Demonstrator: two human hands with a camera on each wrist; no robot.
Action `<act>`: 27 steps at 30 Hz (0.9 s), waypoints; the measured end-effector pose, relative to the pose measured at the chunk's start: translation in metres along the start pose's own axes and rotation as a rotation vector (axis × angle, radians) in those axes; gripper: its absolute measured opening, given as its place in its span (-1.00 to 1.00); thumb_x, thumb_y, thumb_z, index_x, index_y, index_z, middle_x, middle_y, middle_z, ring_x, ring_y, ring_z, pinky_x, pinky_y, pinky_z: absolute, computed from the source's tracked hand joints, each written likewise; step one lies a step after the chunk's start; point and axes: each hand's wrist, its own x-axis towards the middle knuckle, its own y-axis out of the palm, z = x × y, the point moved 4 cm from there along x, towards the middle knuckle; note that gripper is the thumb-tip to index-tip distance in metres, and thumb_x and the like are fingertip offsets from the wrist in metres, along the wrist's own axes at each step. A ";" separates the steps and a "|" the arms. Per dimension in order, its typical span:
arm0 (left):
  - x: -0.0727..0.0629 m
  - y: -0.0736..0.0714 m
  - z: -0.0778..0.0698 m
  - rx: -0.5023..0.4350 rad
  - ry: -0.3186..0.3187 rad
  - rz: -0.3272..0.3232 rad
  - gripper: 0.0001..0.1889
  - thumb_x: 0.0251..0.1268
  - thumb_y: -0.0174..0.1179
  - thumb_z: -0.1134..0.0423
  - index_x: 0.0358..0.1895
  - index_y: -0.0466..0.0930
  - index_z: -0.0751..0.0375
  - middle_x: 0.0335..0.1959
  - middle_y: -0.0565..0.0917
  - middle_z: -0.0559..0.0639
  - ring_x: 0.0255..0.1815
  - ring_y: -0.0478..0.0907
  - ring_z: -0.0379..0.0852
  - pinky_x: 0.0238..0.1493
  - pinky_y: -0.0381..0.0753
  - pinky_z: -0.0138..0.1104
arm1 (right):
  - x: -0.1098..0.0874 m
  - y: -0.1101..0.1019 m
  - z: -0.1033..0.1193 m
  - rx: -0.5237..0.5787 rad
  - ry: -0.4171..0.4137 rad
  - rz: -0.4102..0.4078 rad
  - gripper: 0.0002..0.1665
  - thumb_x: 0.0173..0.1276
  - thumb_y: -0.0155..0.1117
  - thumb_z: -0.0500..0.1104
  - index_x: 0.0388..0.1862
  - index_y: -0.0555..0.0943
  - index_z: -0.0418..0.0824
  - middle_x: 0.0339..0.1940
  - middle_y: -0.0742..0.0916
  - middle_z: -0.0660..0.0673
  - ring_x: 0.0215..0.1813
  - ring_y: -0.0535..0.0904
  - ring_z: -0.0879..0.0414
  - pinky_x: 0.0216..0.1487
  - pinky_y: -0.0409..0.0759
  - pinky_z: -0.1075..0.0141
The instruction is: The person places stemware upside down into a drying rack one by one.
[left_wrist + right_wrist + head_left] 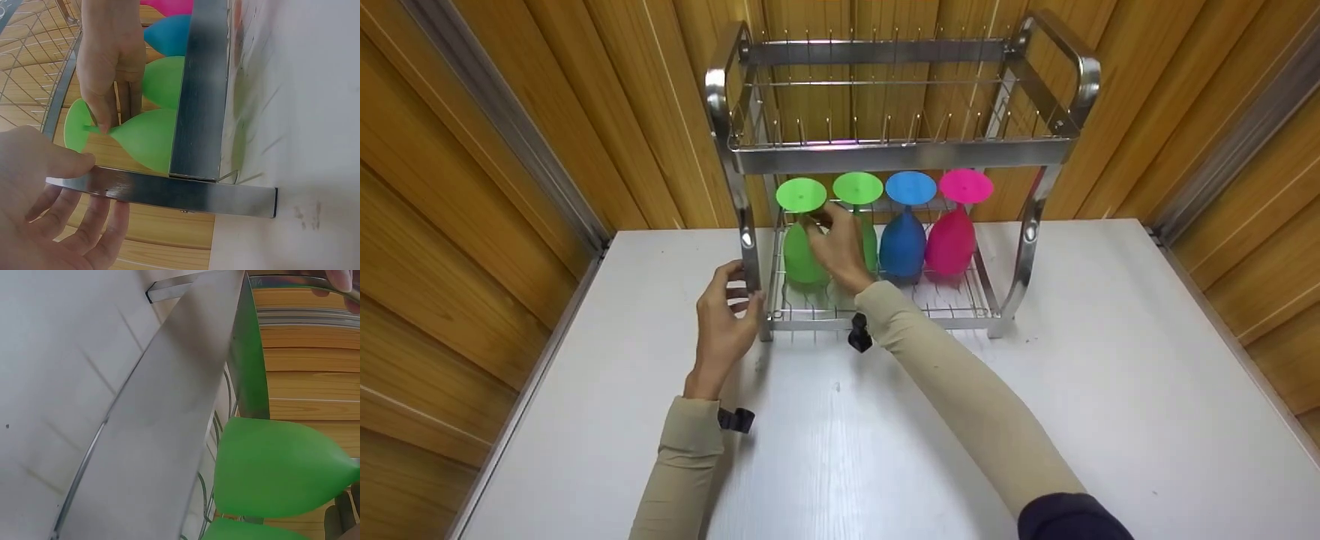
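Four would be counted as several: plastic goblets stand upside down in a row on the lower shelf of a metal dish rack (900, 157). The leftmost is a green goblet (804, 259), its round foot uppermost. My right hand (840, 244) pinches that goblet's stem, as the left wrist view also shows. Beside it are a second green goblet (163, 81), a blue goblet (903, 244) and a pink goblet (951, 244). My left hand (724, 319) holds the rack's front left post (140, 187), thumb on one side and fingers on the other.
The rack's upper tier (900, 82) carries upright wire prongs and overhangs the goblets. A front bar (146, 410) runs along the lower shelf. The rack stands on a white table (840, 450), with wood-panelled walls (622, 97) behind and at both sides.
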 end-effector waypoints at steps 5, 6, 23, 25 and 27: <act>0.001 -0.002 0.000 -0.008 -0.006 0.002 -0.45 0.34 0.37 0.53 0.38 0.50 0.35 0.11 0.71 0.25 -0.02 0.78 0.17 -0.01 0.87 -0.03 | -0.001 -0.006 0.004 -0.036 0.012 0.034 -0.81 0.48 0.42 -0.29 0.00 0.79 -0.33 -0.01 0.87 -0.26 0.11 0.83 -0.06 0.22 0.79 0.17; 0.001 -0.002 0.000 -0.009 -0.008 0.002 -0.45 0.34 0.37 0.53 0.38 0.50 0.35 0.11 0.71 0.25 -0.02 0.78 0.17 -0.01 0.87 -0.04 | -0.002 -0.007 0.005 -0.051 0.014 0.039 -0.81 0.49 0.42 -0.27 0.01 0.79 -0.32 0.00 0.87 -0.24 0.12 0.83 -0.05 0.22 0.79 0.20; -0.001 -0.001 0.001 -0.019 -0.030 0.011 -0.46 0.36 0.36 0.52 0.38 0.49 0.35 0.12 0.70 0.25 0.00 0.77 0.17 -0.01 0.87 -0.06 | -0.025 -0.033 0.010 0.007 0.086 0.139 -0.59 0.51 0.42 -0.24 0.26 0.70 -0.37 0.21 0.79 -0.29 0.26 0.72 -0.16 0.39 0.69 -0.03; -0.001 0.000 0.000 -0.010 -0.020 0.007 -0.46 0.35 0.37 0.51 0.38 0.50 0.36 0.11 0.70 0.25 0.00 0.78 0.18 -0.02 0.88 -0.08 | -0.028 -0.040 0.013 0.016 0.071 0.152 -0.59 0.51 0.42 -0.22 0.26 0.70 -0.36 0.20 0.79 -0.30 0.26 0.72 -0.16 0.40 0.68 -0.03; -0.001 0.000 0.000 -0.004 -0.013 0.004 -0.46 0.35 0.38 0.51 0.38 0.50 0.36 0.11 0.71 0.26 0.00 0.78 0.18 -0.02 0.88 -0.07 | -0.031 -0.047 0.016 0.025 0.056 0.166 -0.59 0.52 0.42 -0.22 0.26 0.70 -0.36 0.20 0.78 -0.32 0.26 0.72 -0.17 0.41 0.67 -0.01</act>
